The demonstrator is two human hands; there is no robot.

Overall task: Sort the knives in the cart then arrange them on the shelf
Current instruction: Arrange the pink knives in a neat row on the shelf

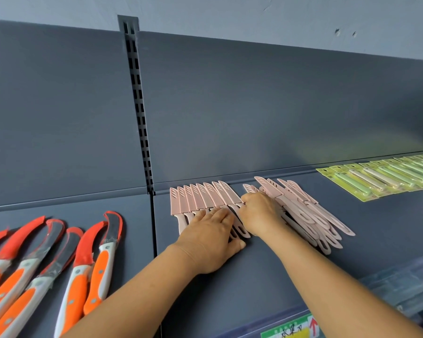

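Along the top we see a pale blue-grey painted wall [230,15], and on its right part we make out two small dark chips [337,32] close together. Below it stand two dark grey, flat metal back panels [279,106], one on each side of a narrow grey upright strip [138,106] pierced by two columns of dark rectangular slots. The strip's top end rises a little above the panels' upper edges. At the bottom edge we find a green-and-white paper label [291,330] with handwritten black characters and a red arrow [313,324] pointing upward. To its right we see a translucent bluish plastic container [396,289], its contents blurred.
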